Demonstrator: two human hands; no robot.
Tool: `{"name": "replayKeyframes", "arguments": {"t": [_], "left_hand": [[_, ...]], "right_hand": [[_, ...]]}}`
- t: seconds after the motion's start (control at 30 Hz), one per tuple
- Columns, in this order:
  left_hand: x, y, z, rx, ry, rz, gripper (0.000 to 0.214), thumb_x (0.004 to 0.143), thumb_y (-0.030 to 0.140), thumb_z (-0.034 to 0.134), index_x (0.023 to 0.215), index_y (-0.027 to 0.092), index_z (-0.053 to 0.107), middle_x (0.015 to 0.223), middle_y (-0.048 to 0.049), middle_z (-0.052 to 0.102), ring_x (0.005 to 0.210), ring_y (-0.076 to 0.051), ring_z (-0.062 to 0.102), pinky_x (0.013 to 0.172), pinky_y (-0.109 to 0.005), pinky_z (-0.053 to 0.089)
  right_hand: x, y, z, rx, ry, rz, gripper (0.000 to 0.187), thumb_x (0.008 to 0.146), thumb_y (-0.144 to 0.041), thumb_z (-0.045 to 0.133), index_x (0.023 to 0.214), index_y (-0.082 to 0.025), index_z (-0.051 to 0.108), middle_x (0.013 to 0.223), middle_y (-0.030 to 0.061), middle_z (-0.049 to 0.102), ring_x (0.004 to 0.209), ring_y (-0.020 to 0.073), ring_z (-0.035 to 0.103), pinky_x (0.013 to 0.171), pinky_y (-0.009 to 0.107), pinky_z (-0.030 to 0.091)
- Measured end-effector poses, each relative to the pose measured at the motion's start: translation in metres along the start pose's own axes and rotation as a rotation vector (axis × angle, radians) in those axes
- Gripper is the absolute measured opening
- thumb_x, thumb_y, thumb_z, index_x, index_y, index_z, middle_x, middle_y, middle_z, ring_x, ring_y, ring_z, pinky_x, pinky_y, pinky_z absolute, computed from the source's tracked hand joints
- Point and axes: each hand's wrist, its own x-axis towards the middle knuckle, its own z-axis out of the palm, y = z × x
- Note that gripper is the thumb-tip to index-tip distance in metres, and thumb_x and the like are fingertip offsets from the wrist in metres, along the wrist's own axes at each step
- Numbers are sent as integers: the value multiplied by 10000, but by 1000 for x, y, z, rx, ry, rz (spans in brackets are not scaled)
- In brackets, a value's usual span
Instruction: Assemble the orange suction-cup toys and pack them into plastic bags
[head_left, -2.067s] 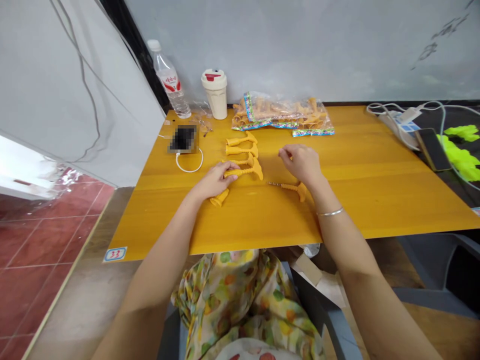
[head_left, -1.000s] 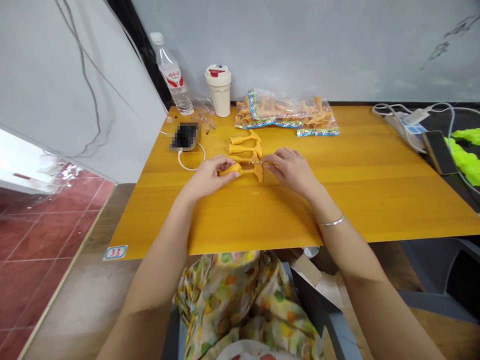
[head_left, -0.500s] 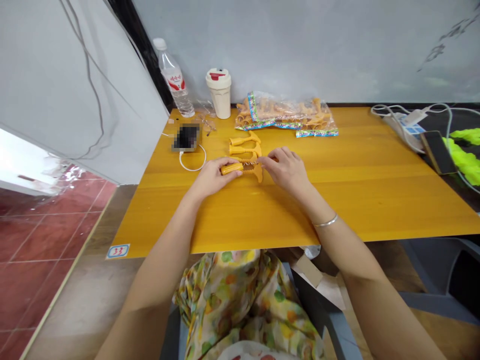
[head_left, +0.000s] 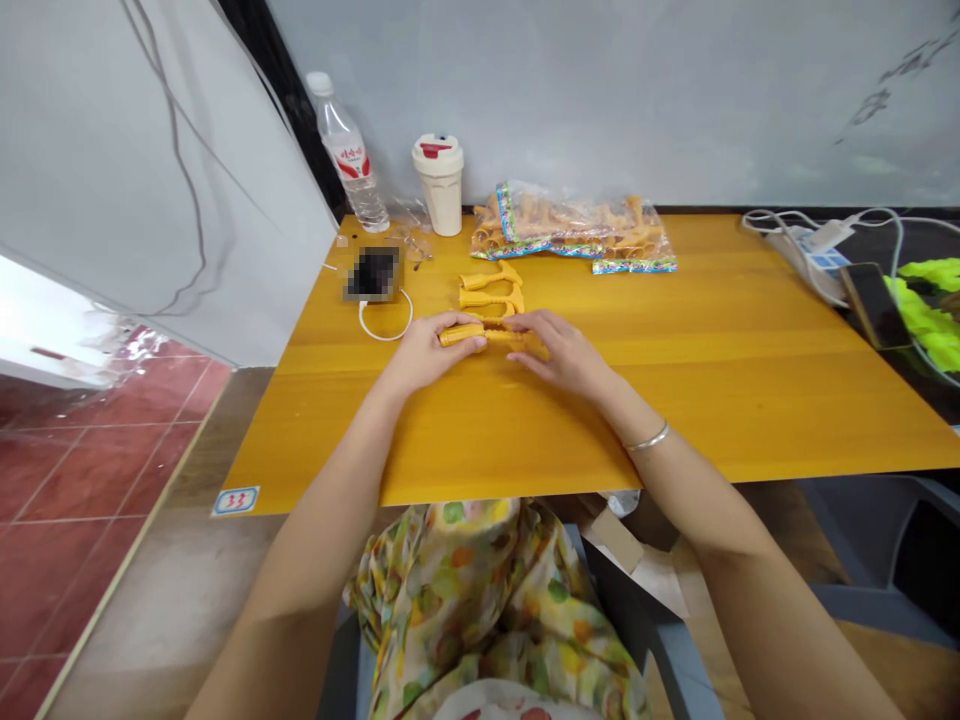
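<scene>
My left hand point(head_left: 424, 352) is closed around the handle of an orange-yellow toy hammer point(head_left: 461, 335) lying low over the table, its handle end pointing left. Around the head end of that same hammer curves my right hand point(head_left: 566, 352), fingers on the far side and thumb on the near side, hiding most of the head. Just beyond the hands, a toy hammer point(head_left: 484, 298) of the same kind lies on the table, and a further toy hammer point(head_left: 484, 281) sits behind it. Another one close to my fingers is mostly covered.
Clear bags of orange toys point(head_left: 577, 228) lie along the back of the table point(head_left: 712, 370). A white cup point(head_left: 439, 190), a water bottle point(head_left: 349, 160) and a blurred-out device point(head_left: 373, 274) with a white cable stand at the left. A power strip point(head_left: 814, 250) and phone point(head_left: 876, 305) are at the right.
My right hand has shifted from a pinch beyond the hammer head to around the head, thumb now on the near side. The left hand keeps its hold on the handle.
</scene>
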Motion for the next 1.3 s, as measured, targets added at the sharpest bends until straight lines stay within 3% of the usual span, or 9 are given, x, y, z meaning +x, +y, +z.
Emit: {"name": "replayKeyframes", "arguments": {"t": [0.27, 0.43, 0.53, 0.63, 0.77, 0.9, 1.03, 1.17, 1.3], "left_hand": [[-2, 5, 3, 40, -54, 140, 243, 775, 401, 764, 925, 210, 758, 1009, -55, 796, 959, -233, 733, 951, -379, 541], [-4, 10, 12, 107, -58, 204, 212, 807, 372, 730, 933, 207, 775, 990, -64, 799, 926, -222, 744, 911, -362, 553], [-2, 7, 13, 36, -16, 153, 231, 795, 389, 743, 921, 198, 781, 987, -63, 806, 921, -226, 750, 920, -367, 561], [-1, 6, 9, -55, 30, 78, 256, 776, 411, 759, 909, 193, 781, 1007, -64, 809, 957, -235, 751, 957, -379, 563], [-1, 9, 5, -97, 49, 57, 278, 751, 428, 779, 892, 188, 782, 992, -66, 812, 956, -240, 753, 962, -384, 569], [-3, 12, 10, -78, 37, 82, 265, 751, 426, 777, 883, 196, 784, 973, -60, 812, 934, -235, 754, 940, -383, 580], [-6, 10, 15, 10, 60, 173, 220, 777, 364, 758, 925, 204, 792, 994, -62, 811, 918, -215, 754, 923, -367, 580], [-7, 7, 16, 103, 96, 260, 199, 809, 366, 739, 936, 223, 796, 985, -57, 812, 885, -195, 749, 883, -343, 581], [-6, 6, 16, 72, 84, 219, 214, 807, 377, 741, 934, 215, 797, 979, -60, 812, 890, -202, 753, 891, -347, 584]], "right_hand": [[3, -13, 7, 596, 54, 484, 410, 1007, -567, 457, 1254, -242, 502, 733, -49, 606, 477, 81, 527, 487, 205, 466], [7, -12, 14, 901, 8, 637, 430, 941, -649, 514, 1083, -247, 457, 685, -85, 553, 389, 58, 445, 366, 176, 407], [6, -12, 10, 886, -20, 587, 444, 965, -658, 464, 1132, -247, 456, 720, -64, 563, 448, 77, 504, 441, 206, 477], [5, -12, 0, 693, -24, 338, 601, 951, -708, 445, 1307, -224, 449, 990, 63, 650, 769, 163, 666, 717, 336, 587], [5, -5, -12, 229, 15, 103, 730, 885, -751, 525, 1351, -189, 539, 1378, 211, 540, 1274, 300, 544, 1043, 486, 469], [4, -4, -11, 157, -37, 226, 639, 977, -712, 359, 1038, -174, 698, 994, 133, 708, 901, 220, 661, 852, 359, 513], [6, -18, -5, 402, -50, 497, 770, 948, -791, 265, 691, -175, 650, 592, 44, 627, 531, 119, 530, 589, 249, 435], [11, -25, -3, 723, -143, 730, 790, 894, -852, 290, 692, -174, 642, 486, 9, 578, 397, 92, 424, 429, 224, 343], [11, -22, -3, 740, -165, 725, 817, 927, -823, 219, 808, -165, 689, 590, 39, 651, 448, 113, 496, 470, 236, 419]]}}
